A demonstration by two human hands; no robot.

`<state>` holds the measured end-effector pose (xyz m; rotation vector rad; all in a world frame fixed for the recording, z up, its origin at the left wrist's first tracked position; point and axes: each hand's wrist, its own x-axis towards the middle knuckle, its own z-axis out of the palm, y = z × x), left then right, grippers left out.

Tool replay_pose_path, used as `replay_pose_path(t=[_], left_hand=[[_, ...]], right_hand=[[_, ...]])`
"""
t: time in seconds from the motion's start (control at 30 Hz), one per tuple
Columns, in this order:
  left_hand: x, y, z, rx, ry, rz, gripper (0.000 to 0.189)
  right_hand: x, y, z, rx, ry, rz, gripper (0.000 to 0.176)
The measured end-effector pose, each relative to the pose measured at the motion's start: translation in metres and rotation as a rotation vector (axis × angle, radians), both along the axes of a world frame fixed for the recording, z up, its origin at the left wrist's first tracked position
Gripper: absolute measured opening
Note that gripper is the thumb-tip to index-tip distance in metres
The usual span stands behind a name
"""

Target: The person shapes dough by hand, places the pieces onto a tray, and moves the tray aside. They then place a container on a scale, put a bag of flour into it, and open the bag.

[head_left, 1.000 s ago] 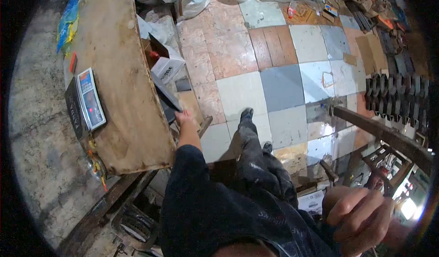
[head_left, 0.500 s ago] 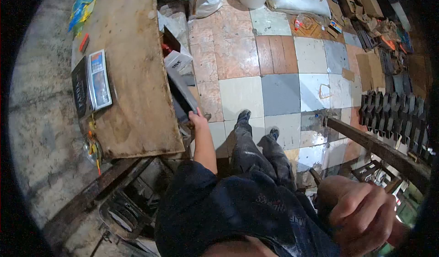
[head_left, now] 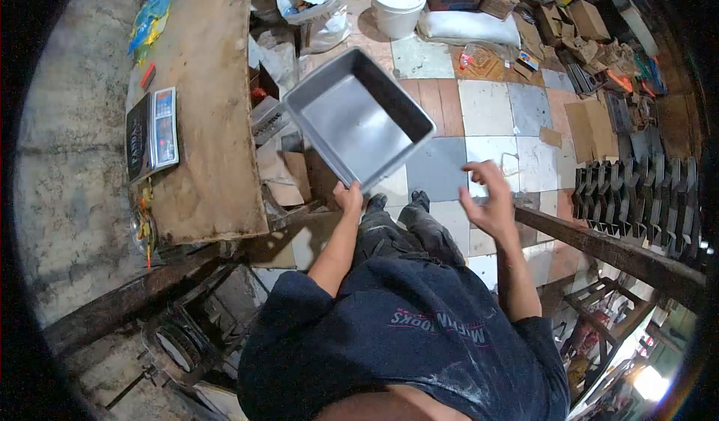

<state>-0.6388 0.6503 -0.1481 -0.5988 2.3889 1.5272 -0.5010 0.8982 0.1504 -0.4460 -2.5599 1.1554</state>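
Observation:
A deep grey rectangular pan (head_left: 359, 121) hangs tilted in front of me, with its inside turned toward the camera and nothing in it. My left hand (head_left: 347, 196) grips its rim at the near corner. To the right of the pan and apart from it, my right hand (head_left: 490, 205) is raised over the floor, its thumb and fingers spread with nothing between them.
On the left stands a worn wooden table (head_left: 206, 121) bearing a digital scale (head_left: 153, 133). A white bucket (head_left: 398, 9) and a white sack (head_left: 470, 29) lie ahead on the tiled floor. Stacked dark metal pieces (head_left: 636, 208) and a wooden beam (head_left: 607, 241) are at right.
My left hand has drawn the pan out from beside the table and up in front of me. My right hand has moved forward and left from near my body, and its fingers have opened.

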Motion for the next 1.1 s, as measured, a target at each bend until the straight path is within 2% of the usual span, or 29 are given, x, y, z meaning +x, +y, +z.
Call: replay_pose_path(t=[0.07, 0.1, 0.17, 0.23, 0.27, 0.33, 0.37, 0.4, 0.43, 0.5, 0.53, 0.57, 0.63, 0.7, 0.73, 0.8, 0.83, 0.87, 0.93, 1.0, 1.07, 1.1], left_hand=[[0.015, 0.021, 0.033, 0.024, 0.07, -0.11, 0.024], [0.018, 0.028, 0.049, -0.089, 0.13, -0.191, 0.023], [0.023, 0.043, 0.074, -0.119, 0.165, -0.262, 0.022], [0.03, 0.053, 0.097, -0.146, 0.192, -0.324, 0.021], [0.032, 0.055, 0.109, -0.149, 0.121, -0.377, 0.021], [0.031, 0.053, 0.121, -0.148, 0.065, -0.398, 0.02], [0.031, 0.047, 0.124, -0.157, 0.14, -0.435, 0.02], [0.03, 0.039, 0.129, -0.173, 0.212, -0.468, 0.02], [0.027, 0.03, 0.137, -0.166, 0.255, -0.422, 0.02], [0.011, -0.005, 0.119, -0.093, 0.314, -0.301, 0.019], [0.003, -0.024, 0.112, -0.015, 0.357, -0.237, 0.019], [-0.003, -0.041, 0.114, -0.009, 0.379, -0.179, 0.019], [-0.014, -0.075, 0.121, -0.006, 0.386, -0.045, 0.017], [-0.023, -0.104, 0.147, -0.011, 0.37, 0.04, 0.017], [-0.025, -0.119, 0.165, -0.02, 0.338, 0.074, 0.017], [-0.028, -0.147, 0.176, -0.028, 0.401, 0.186, 0.016], [-0.027, -0.167, 0.175, -0.028, 0.381, 0.254, 0.015], [-0.031, -0.187, 0.175, -0.027, 0.365, 0.325, 0.014], [-0.024, -0.217, 0.179, -0.103, 0.342, 0.423, 0.012], [-0.019, -0.241, 0.182, -0.114, 0.401, 0.543, 0.012], [-0.008, -0.265, 0.174, -0.093, 0.385, 0.564, 0.014], [-0.006, -0.27, 0.179, -0.148, 0.408, 0.62, 0.014]], right_hand=[[0.032, 0.016, -0.063, 0.203, -0.135, 0.049, 0.048], [0.046, 0.02, -0.084, 0.146, -0.138, -0.012, 0.052], [0.062, 0.027, -0.141, 0.093, -0.13, -0.074, 0.056], [0.07, 0.036, -0.194, -0.533, -0.144, -0.787, 0.061], [0.062, 0.045, -0.193, -0.69, -0.305, -0.9, 0.063], [0.062, 0.063, -0.267, -0.551, -0.2, -0.784, 0.062], [0.043, 0.061, -0.216, -0.611, -0.387, -0.769, 0.054], [0.031, 0.055, -0.196, -0.608, -0.387, -0.733, 0.054], [0.022, 0.046, -0.183, -0.594, -0.372, -0.597, 0.05], [-0.007, 0.038, -0.168, -0.535, -0.332, -0.299, 0.044], [-0.024, 0.043, -0.195, -0.559, -0.377, -0.229, 0.043], [-0.049, 0.043, -0.2, -0.507, -0.356, -0.136, 0.042], [-0.104, 0.034, -0.179, -0.437, -0.331, 0.002, 0.04], [-0.169, 0.005, -0.113, -0.398, -0.42, 0.218, 0.033], [-0.2, -0.009, -0.115, -0.376, -0.42, 0.268, 0.033], [-0.258, -0.044, -0.124, -0.467, -0.232, 0.463, 0.027], [-0.283, -0.066, -0.125, -0.572, -0.225, 0.485, 0.026], [-0.316, -0.078, -0.149, -0.675, -0.299, 0.543, 0.027], [-0.358, -0.122, -0.132, -0.962, -0.451, 0.527, 0.029], [-0.405, -0.169, -0.141, -0.884, -0.489, 0.613, 0.031], [-0.451, -0.214, -0.15, -0.562, -0.523, 0.758, 0.03], [-0.476, -0.235, -0.149, -0.533, -0.518, 0.794, 0.029]])
